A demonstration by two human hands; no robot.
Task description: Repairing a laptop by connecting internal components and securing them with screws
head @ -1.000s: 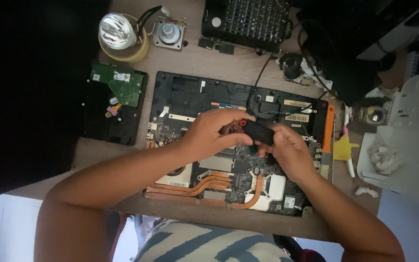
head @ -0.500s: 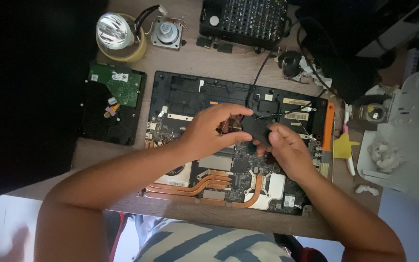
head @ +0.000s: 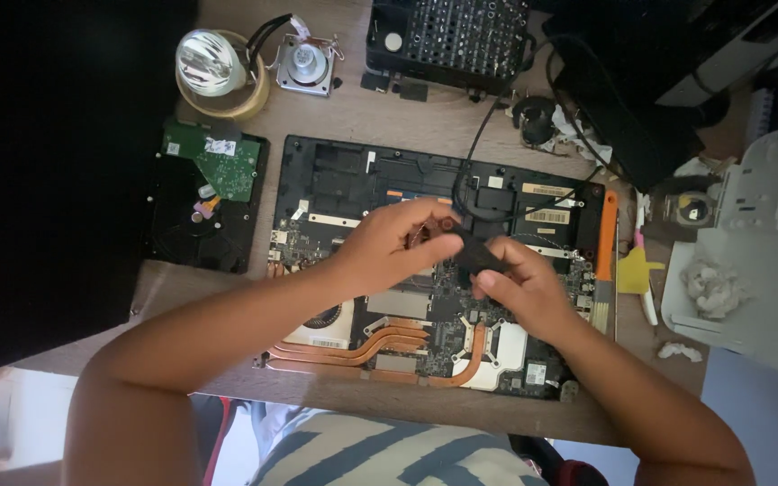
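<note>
An opened laptop chassis (head: 335,171) lies on the wooden desk, its motherboard and copper heat pipes (head: 380,340) exposed. Over the middle of the board my left hand (head: 389,247) and my right hand (head: 520,288) meet. Both pinch a small black block-shaped part (head: 477,252) with a black cable running up from it. My left fingertips curl around its left end; my right thumb and fingers grip its lower right side. What lies under the hands is hidden.
A bare hard drive with green circuit board (head: 213,193) lies left of the laptop. Behind it stand a lamp reflector on a tape roll (head: 213,67), a small speaker (head: 306,65) and a black screwdriver-bit case (head: 447,36). An orange-handled brush (head: 605,256) lies at right.
Both hands, still together on the black part, stay over the board's middle; the fingers have shifted slightly on the part.
</note>
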